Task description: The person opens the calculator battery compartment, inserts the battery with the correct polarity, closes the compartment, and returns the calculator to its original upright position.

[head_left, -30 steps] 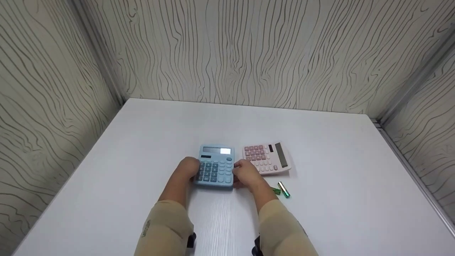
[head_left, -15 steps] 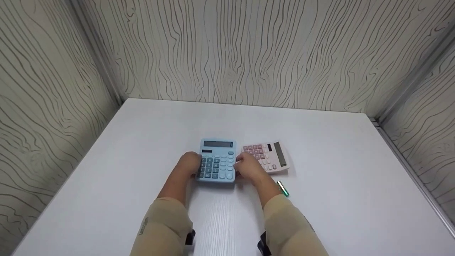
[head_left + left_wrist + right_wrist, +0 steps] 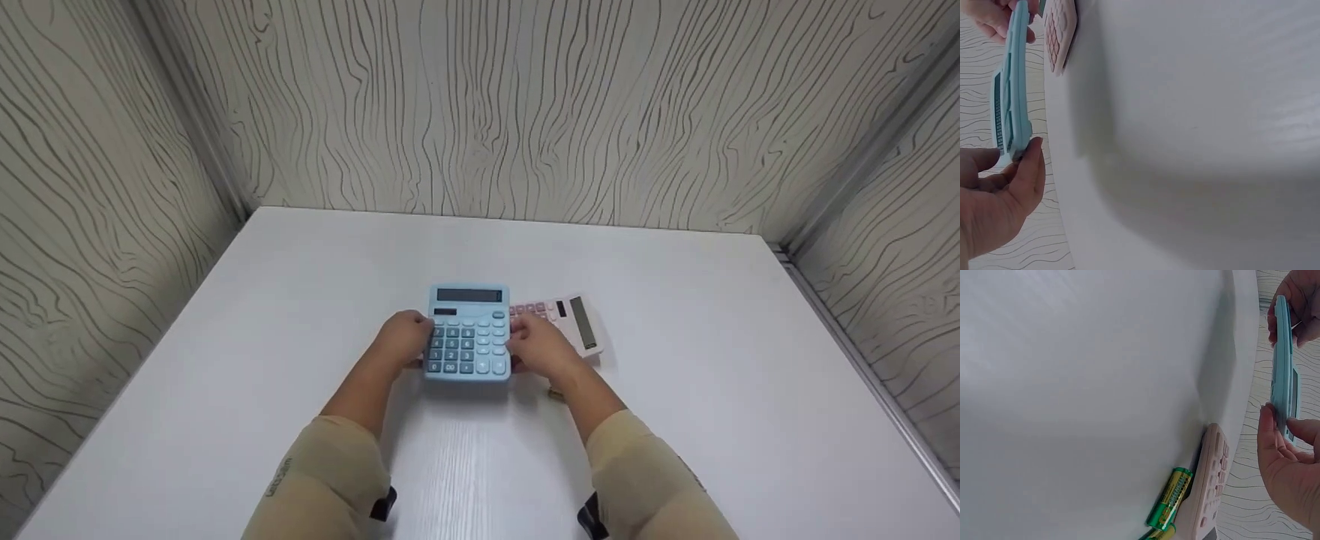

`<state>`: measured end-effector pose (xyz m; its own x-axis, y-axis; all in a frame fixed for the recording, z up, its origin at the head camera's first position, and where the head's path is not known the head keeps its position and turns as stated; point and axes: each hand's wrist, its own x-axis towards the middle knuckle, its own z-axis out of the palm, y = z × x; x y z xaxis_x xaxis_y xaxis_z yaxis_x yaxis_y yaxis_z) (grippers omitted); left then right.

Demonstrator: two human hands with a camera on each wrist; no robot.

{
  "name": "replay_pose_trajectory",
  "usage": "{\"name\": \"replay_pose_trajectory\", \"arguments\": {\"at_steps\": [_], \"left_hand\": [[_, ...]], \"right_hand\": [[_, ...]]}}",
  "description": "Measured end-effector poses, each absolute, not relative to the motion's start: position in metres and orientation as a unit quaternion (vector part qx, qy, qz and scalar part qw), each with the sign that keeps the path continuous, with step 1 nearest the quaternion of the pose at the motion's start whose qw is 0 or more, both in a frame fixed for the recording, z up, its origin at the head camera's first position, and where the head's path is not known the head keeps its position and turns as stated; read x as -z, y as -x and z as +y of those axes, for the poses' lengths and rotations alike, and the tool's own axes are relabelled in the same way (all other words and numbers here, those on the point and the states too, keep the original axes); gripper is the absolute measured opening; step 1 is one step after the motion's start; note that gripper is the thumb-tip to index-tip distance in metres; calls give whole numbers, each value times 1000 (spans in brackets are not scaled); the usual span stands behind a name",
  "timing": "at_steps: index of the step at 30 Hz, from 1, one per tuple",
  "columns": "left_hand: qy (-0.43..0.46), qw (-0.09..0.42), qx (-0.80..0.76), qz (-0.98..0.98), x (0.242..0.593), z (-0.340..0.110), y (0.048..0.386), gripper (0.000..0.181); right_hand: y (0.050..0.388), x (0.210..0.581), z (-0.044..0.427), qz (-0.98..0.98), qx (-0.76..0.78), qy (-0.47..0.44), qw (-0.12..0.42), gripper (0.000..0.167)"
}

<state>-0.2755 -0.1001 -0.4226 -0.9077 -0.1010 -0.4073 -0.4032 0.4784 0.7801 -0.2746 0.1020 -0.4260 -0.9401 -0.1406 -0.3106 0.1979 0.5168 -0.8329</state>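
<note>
Two hands pinch the blue calculator near the middle of the head view, the left hand and the right hand gripping opposite side edges with thumbs on the key side and fingers behind, probably to steady it with its display in plain sight. It is held clear of the white table, on which the pink calculator lies partly covered, right of centre. At the bottom of the right wrist view, two green-and-gold batteries lie just beside the pink one, perhaps for easy reach.
</note>
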Motion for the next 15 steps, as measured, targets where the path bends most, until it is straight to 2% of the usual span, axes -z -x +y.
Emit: {"name": "replay_pose_trajectory", "arguments": {"at_steps": [15], "left_hand": [[87, 169, -536, 822, 426, -91, 253, 22]], "right_hand": [[253, 423, 130, 863, 477, 22, 164, 25]]}}
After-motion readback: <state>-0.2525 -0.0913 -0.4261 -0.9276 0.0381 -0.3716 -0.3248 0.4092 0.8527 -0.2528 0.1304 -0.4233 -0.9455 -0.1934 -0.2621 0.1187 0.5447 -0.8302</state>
